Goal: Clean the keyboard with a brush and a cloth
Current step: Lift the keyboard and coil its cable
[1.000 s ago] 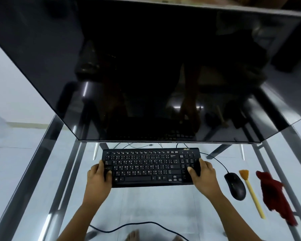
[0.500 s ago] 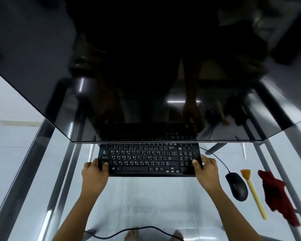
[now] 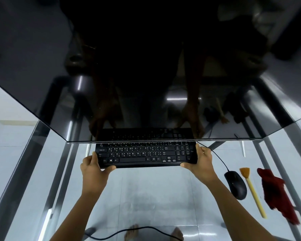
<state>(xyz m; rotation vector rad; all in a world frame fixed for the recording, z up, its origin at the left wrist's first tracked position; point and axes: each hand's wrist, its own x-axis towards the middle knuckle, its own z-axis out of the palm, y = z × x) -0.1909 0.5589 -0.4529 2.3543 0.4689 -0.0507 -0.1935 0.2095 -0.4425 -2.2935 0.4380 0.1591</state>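
A black keyboard (image 3: 144, 154) sits on the glass desk, its far rows hidden under the lower edge of a large dark monitor (image 3: 146, 66). My left hand (image 3: 94, 168) grips the keyboard's left end, thumb under the front edge. My right hand (image 3: 201, 164) grips its right end the same way. A yellow-handled brush (image 3: 252, 190) with orange bristles lies on the glass to the right. Beside the brush, further right, lies a crumpled red cloth (image 3: 274, 193). Neither hand touches brush or cloth.
A black wired mouse (image 3: 235, 184) lies between my right hand and the brush, its cable running behind the keyboard. Metal frame bars (image 3: 24, 171) run under the glass desk (image 3: 155, 197) on both sides. A black cable (image 3: 137, 229) and bare feet show through the glass below.
Both hands moved from resting over the keyboard's ends to gripping them. The keyboard has shifted away from me, partly under the monitor's edge.
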